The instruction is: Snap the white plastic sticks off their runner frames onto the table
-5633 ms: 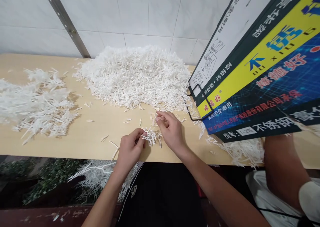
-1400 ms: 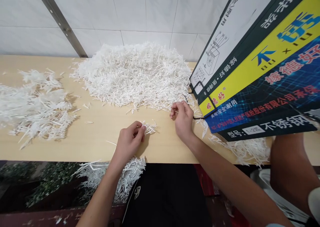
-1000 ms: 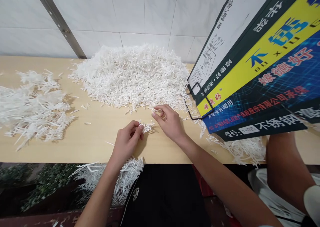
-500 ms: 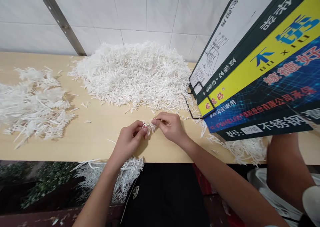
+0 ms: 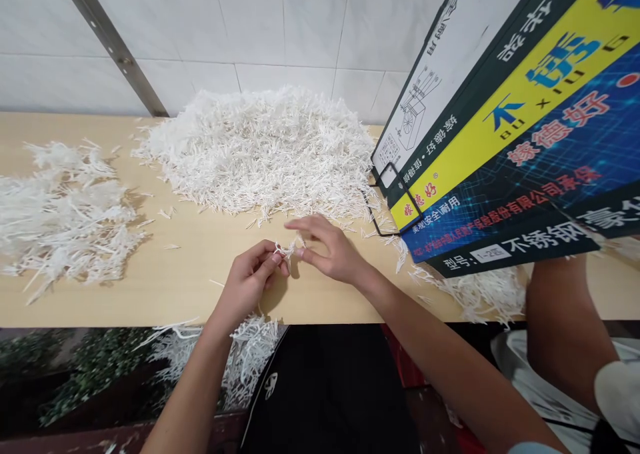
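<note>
My left hand (image 5: 253, 274) pinches a small white branched plastic piece (image 5: 289, 249) between thumb and fingers, just above the wooden table. To its right, my right hand (image 5: 327, 251) has its fingers stretched and spread from the thumb. The thumb tip lies close to the piece's right end; I cannot tell whether they touch. Behind both hands lies a large heap of short white plastic sticks (image 5: 270, 151). More branched white pieces (image 5: 65, 214) are heaped on the left side of the table.
A printed cardboard box (image 5: 500, 134) stands at the right, with a black wire frame (image 5: 395, 201) at its corner. White pieces (image 5: 487, 291) lie below it beside another person's arm (image 5: 570, 321). A branched white bunch (image 5: 250, 357) sits below the table edge, near my lap.
My right hand's fingers have opened away from the white piece, where they were pinching. My left hand keeps its hold. The view has shifted slightly.
</note>
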`<action>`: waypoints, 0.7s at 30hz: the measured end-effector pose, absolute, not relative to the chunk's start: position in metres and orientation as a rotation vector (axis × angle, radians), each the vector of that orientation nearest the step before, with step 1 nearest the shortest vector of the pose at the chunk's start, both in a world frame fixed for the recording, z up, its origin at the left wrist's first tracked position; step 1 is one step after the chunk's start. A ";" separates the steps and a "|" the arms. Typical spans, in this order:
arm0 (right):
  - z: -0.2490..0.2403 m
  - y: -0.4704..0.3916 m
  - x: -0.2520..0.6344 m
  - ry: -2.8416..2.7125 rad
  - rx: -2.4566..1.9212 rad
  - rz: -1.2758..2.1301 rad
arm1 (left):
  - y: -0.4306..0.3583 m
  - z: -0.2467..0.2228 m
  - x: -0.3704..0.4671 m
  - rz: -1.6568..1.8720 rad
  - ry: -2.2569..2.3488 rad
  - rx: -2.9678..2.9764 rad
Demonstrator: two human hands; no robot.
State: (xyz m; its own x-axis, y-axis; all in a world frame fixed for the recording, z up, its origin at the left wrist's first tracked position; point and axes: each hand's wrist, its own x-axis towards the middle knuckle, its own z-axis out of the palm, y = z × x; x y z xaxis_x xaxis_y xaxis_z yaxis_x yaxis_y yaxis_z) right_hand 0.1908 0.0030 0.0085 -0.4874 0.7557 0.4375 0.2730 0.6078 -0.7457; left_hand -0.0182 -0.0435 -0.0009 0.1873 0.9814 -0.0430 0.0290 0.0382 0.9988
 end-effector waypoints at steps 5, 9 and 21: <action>0.001 0.004 0.187 -1.840 -0.938 1.041 | -0.044 0.003 -0.017 0.976 1.137 1.355; -0.006 0.009 0.191 -1.409 -1.002 1.065 | -0.046 0.002 -0.016 0.913 1.269 1.460; 0.008 -0.002 0.186 -1.995 -0.798 0.972 | -0.045 0.007 -0.019 1.054 1.049 1.303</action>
